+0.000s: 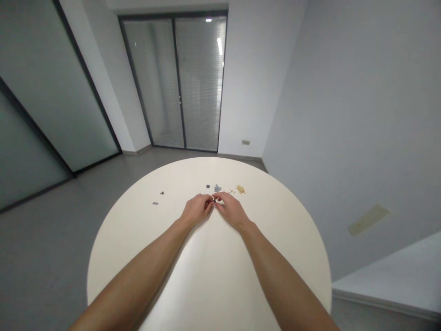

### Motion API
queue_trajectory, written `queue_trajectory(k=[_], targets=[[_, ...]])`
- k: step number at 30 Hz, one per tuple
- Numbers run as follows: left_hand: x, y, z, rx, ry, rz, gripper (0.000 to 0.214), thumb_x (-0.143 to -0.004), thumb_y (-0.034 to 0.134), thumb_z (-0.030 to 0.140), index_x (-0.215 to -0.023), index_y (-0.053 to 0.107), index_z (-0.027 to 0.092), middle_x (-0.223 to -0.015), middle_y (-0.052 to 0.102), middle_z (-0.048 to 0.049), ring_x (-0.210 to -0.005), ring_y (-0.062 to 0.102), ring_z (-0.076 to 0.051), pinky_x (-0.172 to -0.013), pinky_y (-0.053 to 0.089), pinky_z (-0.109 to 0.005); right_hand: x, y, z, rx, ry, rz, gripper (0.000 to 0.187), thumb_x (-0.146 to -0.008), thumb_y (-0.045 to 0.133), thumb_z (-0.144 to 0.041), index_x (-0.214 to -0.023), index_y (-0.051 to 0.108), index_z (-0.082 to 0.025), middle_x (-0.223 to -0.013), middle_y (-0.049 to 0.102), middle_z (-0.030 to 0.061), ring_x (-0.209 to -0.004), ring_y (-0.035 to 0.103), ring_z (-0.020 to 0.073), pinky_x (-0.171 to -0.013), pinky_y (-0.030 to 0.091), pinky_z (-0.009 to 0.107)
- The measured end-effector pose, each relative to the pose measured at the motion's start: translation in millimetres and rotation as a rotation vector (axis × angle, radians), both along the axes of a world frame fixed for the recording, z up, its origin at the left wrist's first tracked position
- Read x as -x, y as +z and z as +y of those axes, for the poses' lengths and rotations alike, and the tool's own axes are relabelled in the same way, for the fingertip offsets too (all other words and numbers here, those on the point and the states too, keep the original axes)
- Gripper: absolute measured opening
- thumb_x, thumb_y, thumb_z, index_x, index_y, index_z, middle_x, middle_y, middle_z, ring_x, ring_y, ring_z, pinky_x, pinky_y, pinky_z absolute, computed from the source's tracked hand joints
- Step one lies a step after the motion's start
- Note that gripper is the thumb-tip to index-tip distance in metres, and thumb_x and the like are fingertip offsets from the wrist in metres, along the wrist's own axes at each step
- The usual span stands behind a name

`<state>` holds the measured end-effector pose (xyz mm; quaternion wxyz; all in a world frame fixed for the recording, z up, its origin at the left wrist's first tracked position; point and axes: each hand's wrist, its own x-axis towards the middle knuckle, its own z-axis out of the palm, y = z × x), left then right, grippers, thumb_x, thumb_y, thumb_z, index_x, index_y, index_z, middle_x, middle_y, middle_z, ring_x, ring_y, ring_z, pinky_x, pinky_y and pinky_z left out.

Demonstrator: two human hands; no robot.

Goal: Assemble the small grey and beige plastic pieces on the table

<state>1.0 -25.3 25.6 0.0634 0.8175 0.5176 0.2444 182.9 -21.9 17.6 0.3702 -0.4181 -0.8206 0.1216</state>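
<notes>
My left hand point(199, 208) and my right hand point(231, 209) meet over the middle of the round white table point(213, 276). Between their fingertips is a small dark piece point(214, 201), pinched from both sides and mostly covered by the fingers. Just beyond the hands lie a small dark square piece point(208, 186) and a little pile of blue-grey pieces point(217, 188). To the right of that pile are scattered white pieces point(232, 190) and a heap of yellow pieces point(240, 189). They look like small building bricks, though too small to make out exactly.
On the left part of the table lie a flat grey piece point(155, 203) and a tiny dark brown piece point(162, 193). The table's rounded far edge is in front of a glass door point(200, 87) with blinds. A grey-white wall point(361, 115) stands to the right.
</notes>
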Motion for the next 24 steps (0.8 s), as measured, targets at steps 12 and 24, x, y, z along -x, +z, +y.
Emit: queue_trajectory(k=[12,24], targets=[[-0.4,3.6,-2.7,0.011,-0.002,0.015,0.022,-0.093,0.047,0.033,-0.099,0.066,0.023,-0.092,0.070,-0.0055,-0.088,0.062,-0.021,-0.073,0.045,-0.029,0.3,2.4,-1.6,-0.003,0.008,-0.003,0.024,-0.089,0.059,-0.018,-0.112,0.062,-0.023,-0.106,0.067,0.0040,-0.095,0.060,0.0169,-0.088,0.045,0.031],[-0.9,-0.2,-0.6,0.020,0.013,0.001,0.022,-0.093,0.047,0.034,-0.098,0.065,0.023,-0.092,0.069,-0.0053,-0.087,0.063,-0.020,-0.072,0.044,-0.029,0.0,3.5,-3.0,0.025,0.006,0.017,0.023,-0.090,0.057,-0.019,-0.111,0.063,-0.024,-0.105,0.068,0.0027,-0.090,0.063,0.0156,-0.086,0.046,0.030]])
